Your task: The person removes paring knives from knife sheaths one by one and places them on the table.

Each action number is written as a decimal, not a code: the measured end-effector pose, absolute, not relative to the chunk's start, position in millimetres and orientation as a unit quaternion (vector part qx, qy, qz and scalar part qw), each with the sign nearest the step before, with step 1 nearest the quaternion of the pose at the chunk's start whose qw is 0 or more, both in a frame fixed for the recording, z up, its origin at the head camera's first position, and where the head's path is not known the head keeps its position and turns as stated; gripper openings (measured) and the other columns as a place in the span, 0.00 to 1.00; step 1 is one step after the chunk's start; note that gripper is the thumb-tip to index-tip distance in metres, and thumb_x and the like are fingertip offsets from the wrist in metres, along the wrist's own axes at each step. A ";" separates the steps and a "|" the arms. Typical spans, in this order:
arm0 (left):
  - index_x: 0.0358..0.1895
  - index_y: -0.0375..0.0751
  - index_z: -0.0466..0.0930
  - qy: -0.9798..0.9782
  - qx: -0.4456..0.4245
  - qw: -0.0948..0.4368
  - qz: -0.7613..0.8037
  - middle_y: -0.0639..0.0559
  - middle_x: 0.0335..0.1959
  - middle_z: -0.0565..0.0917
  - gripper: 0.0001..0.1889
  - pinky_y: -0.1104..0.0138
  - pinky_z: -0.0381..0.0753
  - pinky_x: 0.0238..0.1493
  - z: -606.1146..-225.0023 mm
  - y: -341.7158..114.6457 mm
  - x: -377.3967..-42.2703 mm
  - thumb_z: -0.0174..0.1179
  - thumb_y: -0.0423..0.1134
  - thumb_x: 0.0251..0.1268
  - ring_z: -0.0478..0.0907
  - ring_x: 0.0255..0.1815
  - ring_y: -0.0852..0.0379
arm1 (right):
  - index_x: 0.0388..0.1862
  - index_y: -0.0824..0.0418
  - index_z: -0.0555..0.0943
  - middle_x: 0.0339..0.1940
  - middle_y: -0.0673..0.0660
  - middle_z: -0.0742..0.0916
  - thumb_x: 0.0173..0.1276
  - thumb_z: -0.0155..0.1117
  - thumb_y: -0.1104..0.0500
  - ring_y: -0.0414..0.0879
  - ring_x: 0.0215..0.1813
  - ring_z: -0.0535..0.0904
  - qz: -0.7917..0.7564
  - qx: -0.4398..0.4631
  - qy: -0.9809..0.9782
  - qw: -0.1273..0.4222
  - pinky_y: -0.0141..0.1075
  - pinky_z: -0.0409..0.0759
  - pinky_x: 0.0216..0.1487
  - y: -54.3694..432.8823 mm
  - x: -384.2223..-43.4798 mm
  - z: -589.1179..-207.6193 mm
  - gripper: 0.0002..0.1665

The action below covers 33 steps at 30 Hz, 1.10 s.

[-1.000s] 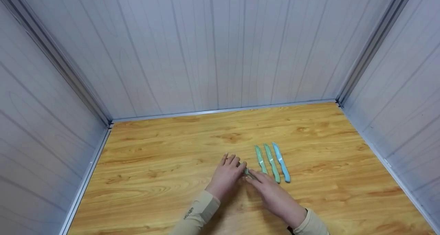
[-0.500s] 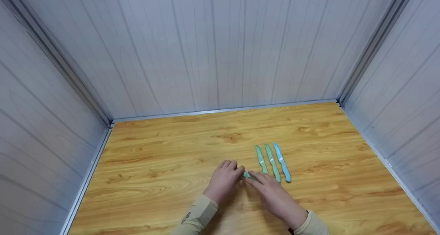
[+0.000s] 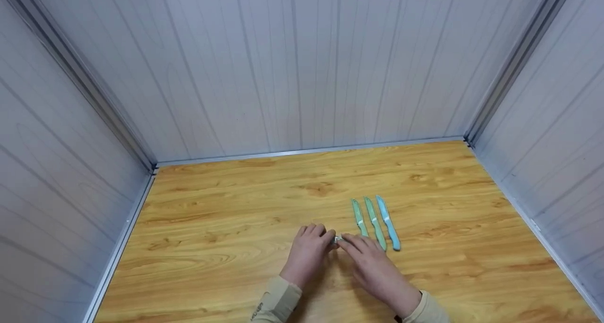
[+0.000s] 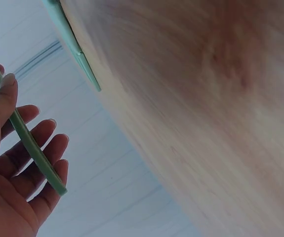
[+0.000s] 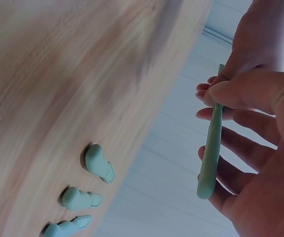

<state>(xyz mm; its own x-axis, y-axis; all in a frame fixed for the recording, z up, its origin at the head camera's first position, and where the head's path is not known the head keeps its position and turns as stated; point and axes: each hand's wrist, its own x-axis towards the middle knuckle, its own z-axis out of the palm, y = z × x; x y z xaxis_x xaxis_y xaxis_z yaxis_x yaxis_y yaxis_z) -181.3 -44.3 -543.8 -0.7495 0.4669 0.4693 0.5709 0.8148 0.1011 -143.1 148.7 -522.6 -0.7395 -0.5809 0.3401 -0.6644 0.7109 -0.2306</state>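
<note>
Both hands hold one green knife (image 3: 336,239) above the table, close to the person. My left hand (image 3: 306,254) pinches its blade end (image 4: 33,148) between thumb and fingers. The handle (image 5: 211,158) lies along the fingers of my right hand (image 3: 375,266), whose thumb presses near its upper end. In the head view the fingers cover most of this knife. Right of the hands, two green knives, a left one (image 3: 357,214) and a middle one (image 3: 376,226), and a blue knife (image 3: 389,226) lie side by side, blades pointing away.
A wood-patterned table (image 3: 212,209) carries everything. Pale panel walls (image 3: 302,68) stand at its back and both sides, with metal strips along the edges. The right hand overlaps the lower end of the leftmost green knife in the head view.
My left fingers, stretched forward a second ago, have drawn back and curled in around the knife's blade end. The right hand has barely moved; the three knives lie still.
</note>
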 end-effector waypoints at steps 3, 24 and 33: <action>0.37 0.51 0.80 -0.925 -0.271 0.228 -0.136 0.57 0.31 0.73 0.09 0.61 0.74 0.39 -544.0 -43.1 -177.8 0.62 0.50 0.60 0.72 0.34 0.57 | 0.62 0.61 0.74 0.60 0.59 0.77 0.51 0.68 0.70 0.55 0.59 0.72 0.171 0.338 -0.916 0.135 0.52 0.69 0.60 148.3 -142.9 -522.8 0.36; 0.41 0.51 0.85 -0.932 -0.199 0.195 -0.230 0.60 0.33 0.74 0.11 0.63 0.71 0.42 -541.3 -37.8 -157.9 0.64 0.50 0.58 0.70 0.35 0.60 | 0.58 0.58 0.78 0.53 0.56 0.77 0.51 0.70 0.70 0.52 0.55 0.73 0.189 0.305 -0.921 0.154 0.49 0.72 0.55 141.1 -143.2 -524.1 0.32; 0.41 0.49 0.86 -0.926 -0.190 0.209 -0.249 0.59 0.33 0.75 0.12 0.65 0.71 0.40 -543.2 -37.3 -152.4 0.66 0.49 0.58 0.71 0.35 0.60 | 0.54 0.59 0.79 0.49 0.54 0.77 0.52 0.71 0.68 0.51 0.52 0.73 0.193 0.291 -0.922 0.166 0.48 0.72 0.53 135.6 -143.2 -525.0 0.28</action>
